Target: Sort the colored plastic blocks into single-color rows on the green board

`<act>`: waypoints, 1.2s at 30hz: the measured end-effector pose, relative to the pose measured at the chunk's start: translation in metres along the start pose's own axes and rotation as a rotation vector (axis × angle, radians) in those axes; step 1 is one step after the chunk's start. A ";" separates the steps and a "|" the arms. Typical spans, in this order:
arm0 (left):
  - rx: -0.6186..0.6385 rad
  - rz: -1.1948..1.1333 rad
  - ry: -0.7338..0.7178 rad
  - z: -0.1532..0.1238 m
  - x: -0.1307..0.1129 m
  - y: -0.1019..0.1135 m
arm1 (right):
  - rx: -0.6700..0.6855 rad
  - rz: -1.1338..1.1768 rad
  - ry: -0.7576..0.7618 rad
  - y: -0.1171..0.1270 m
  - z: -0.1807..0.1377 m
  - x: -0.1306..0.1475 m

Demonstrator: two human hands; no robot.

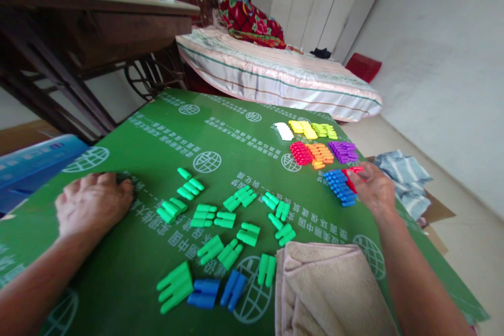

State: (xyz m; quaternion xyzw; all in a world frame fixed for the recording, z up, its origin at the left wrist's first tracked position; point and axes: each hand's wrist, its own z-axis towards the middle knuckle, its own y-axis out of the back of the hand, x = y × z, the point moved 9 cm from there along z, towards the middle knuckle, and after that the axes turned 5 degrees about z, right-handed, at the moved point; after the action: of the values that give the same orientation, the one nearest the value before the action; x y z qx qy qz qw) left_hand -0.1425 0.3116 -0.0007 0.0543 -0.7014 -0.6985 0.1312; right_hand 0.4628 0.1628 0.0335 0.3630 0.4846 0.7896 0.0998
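Observation:
My right hand (374,186) is closed around red plastic pegs (353,170) at the far right of the green board (220,131), right beside a pile of blue pegs (339,186). Behind it lie sorted piles: red (301,153), orange (321,155), purple (343,151), white (284,131), yellow (302,128) and lime (325,130). My left hand (92,202) rests knuckles-up on the board at the left, fingers curled under, with nothing visible in it. Several green peg clusters (220,218) lie scattered between my hands, and two blue clusters (218,291) sit near the front.
A folded beige towel (326,294) lies at the board's front edge. A dark wooden table (98,16) stands at the back left, a bed (275,71) behind the board. A blue box (27,165) is at the left, striped cloth (405,178) on the floor at right.

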 end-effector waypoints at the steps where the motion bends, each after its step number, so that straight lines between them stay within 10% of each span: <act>1: 0.003 -0.001 0.001 0.000 0.000 0.000 | -0.016 0.059 -0.006 0.005 0.000 -0.002; 16: -0.075 -0.040 -0.001 -0.005 -0.003 0.000 | 0.005 0.386 0.220 0.007 -0.086 0.031; 27: -0.147 -0.015 0.001 -0.012 0.000 -0.001 | 0.398 0.405 0.912 -0.016 -0.242 0.163; 36: -0.080 -0.047 0.002 -0.009 -0.001 0.003 | 0.525 0.094 1.023 -0.042 -0.293 0.194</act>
State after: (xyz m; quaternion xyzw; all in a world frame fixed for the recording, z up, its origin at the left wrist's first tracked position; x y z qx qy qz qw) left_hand -0.1393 0.3031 0.0018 0.0659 -0.6714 -0.7287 0.1175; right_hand 0.1194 0.0793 0.0127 -0.0314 0.6344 0.7214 -0.2759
